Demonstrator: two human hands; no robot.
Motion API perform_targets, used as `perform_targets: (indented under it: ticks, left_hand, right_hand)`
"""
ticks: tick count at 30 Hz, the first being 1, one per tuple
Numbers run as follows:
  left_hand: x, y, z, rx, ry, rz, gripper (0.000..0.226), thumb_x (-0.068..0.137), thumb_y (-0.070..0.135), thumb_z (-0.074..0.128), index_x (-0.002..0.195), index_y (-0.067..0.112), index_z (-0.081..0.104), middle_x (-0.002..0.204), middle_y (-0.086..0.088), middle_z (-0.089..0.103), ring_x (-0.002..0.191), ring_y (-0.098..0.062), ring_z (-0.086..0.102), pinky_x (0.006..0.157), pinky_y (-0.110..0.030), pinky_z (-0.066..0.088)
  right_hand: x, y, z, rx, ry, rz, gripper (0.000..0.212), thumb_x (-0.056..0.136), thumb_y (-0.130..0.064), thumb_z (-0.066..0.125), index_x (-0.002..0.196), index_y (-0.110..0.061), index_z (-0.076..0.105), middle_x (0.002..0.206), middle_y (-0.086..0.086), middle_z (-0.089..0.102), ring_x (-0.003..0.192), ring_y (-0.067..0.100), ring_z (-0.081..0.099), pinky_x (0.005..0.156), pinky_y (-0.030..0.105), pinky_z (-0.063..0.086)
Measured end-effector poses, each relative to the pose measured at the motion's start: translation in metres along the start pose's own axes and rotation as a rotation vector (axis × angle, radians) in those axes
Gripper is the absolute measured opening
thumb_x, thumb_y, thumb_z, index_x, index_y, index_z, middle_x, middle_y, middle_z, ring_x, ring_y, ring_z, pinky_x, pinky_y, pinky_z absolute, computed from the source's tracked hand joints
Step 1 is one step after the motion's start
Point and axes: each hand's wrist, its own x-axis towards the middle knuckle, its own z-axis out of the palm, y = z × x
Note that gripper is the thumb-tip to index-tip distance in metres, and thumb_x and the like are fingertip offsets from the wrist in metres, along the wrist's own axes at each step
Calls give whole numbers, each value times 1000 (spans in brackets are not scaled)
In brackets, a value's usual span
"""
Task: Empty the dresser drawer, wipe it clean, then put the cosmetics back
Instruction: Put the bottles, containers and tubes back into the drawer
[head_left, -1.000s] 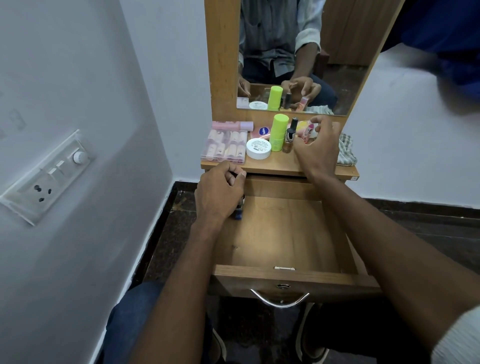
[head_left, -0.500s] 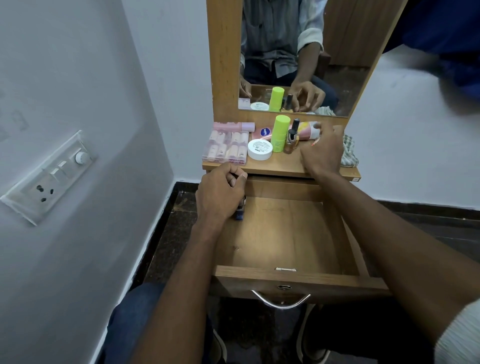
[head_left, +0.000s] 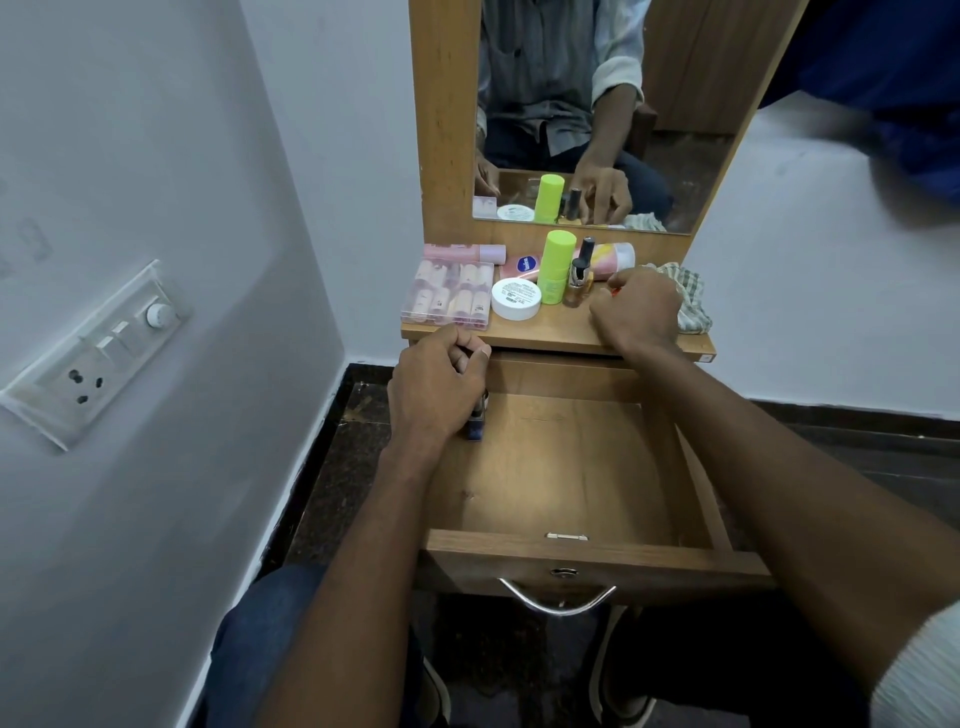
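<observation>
The wooden drawer (head_left: 571, 467) is pulled out, and its bottom is bare apart from one item. At its back left corner my left hand (head_left: 436, 384) is closed around a small dark blue bottle (head_left: 475, 423) that stands upright. On the dresser top (head_left: 550, 332) my right hand (head_left: 641, 312) rests with its fingers closed on a small red-pink item (head_left: 615, 292), mostly hidden. Beside it stand a green tube (head_left: 556, 265), a nail polish bottle (head_left: 579, 275), a white jar (head_left: 516, 299) and a clear case of pink tubes (head_left: 449, 293).
A checked cloth (head_left: 691, 299) lies at the shelf's right end, behind my right hand. A pink-and-yellow tube (head_left: 613, 257) lies against the mirror frame. A wall with a switch panel (head_left: 93, 353) is close on the left. The drawer handle (head_left: 556, 597) faces my knees.
My right hand has come down from the back of the shelf to its front right, still closed on the pink item. My left hand has stayed on the blue bottle.
</observation>
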Motion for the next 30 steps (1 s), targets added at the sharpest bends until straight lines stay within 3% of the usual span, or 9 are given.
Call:
perform_targets:
  ticks: [3, 6, 12, 15, 20, 23, 26, 28, 30]
  left_hand:
    - [0, 0, -1, -11, -1, -9, 5, 95, 35, 72, 90, 34, 74, 66, 14, 65, 65, -1, 62, 59, -22, 44]
    - [-1, 0, -2, -17, 1, -21, 5, 95, 35, 72, 91, 34, 74, 68, 14, 66, 66, -2, 63, 61, -22, 45]
    - [0, 1, -4, -12, 55, -76, 7, 96, 38, 71, 90, 35, 73, 70, 13, 67, 68, -3, 64, 62, -26, 51]
    - [0, 0, -6, -43, 87, -105, 10, 96, 38, 70, 89, 31, 73, 71, 11, 67, 70, -5, 64, 68, -30, 55]
    - [-2, 1, -9, -85, 111, -135, 11, 97, 37, 70, 90, 30, 74, 70, 10, 70, 70, -6, 68, 71, -31, 58]
    - [-2, 1, -11, -91, 116, -159, 11, 97, 37, 70, 90, 30, 75, 71, 9, 72, 72, -7, 69, 72, -32, 58]
    - [-3, 1, -12, -95, 117, -180, 12, 97, 37, 69, 89, 30, 75, 71, 9, 72, 72, -7, 69, 73, -32, 59]
    - [-3, 1, -14, -105, 124, -199, 13, 97, 37, 69, 89, 30, 75, 71, 9, 73, 72, -7, 70, 74, -33, 59]
    - [-2, 1, -14, -117, 136, -228, 13, 96, 37, 70, 88, 30, 76, 71, 10, 73, 72, -6, 71, 75, -33, 60]
  right_hand:
    - [1, -2, -2, -26, -28, 7, 25, 87, -22, 65, 99, -7, 81, 98, 15, 75, 92, 30, 68, 80, 38, 59]
    - [-12, -1, -5, 23, 57, -39, 20, 88, -18, 67, 96, -8, 81, 91, 10, 77, 83, 22, 67, 75, 33, 55]
    - [-87, -1, -30, 169, 163, -191, 19, 95, -24, 67, 97, -12, 82, 81, 4, 76, 74, 21, 67, 75, 41, 56]
    - [-132, 0, -41, 208, 45, -262, 14, 96, -22, 70, 95, -14, 81, 78, 1, 73, 71, 19, 64, 72, 45, 57]
    - [-167, 2, -39, 110, -184, -402, 12, 95, -22, 71, 92, -18, 81, 78, -3, 73, 69, 14, 64, 67, 36, 57]
    - [-161, 6, -24, -3, -435, -348, 13, 90, -20, 71, 90, -23, 84, 82, -9, 76, 77, 10, 67, 71, 30, 56]
    - [-153, 12, -7, -59, -527, -292, 10, 86, -18, 74, 84, -24, 80, 77, -13, 68, 76, 10, 63, 64, 26, 49]
    - [-150, 14, 2, -98, -577, -257, 2, 86, -21, 74, 85, -22, 73, 85, -6, 71, 82, 15, 65, 66, 33, 56]
    - [-146, 13, 9, -180, -645, -201, 15, 89, -30, 74, 92, -19, 66, 89, 0, 69, 84, 21, 65, 69, 39, 59]
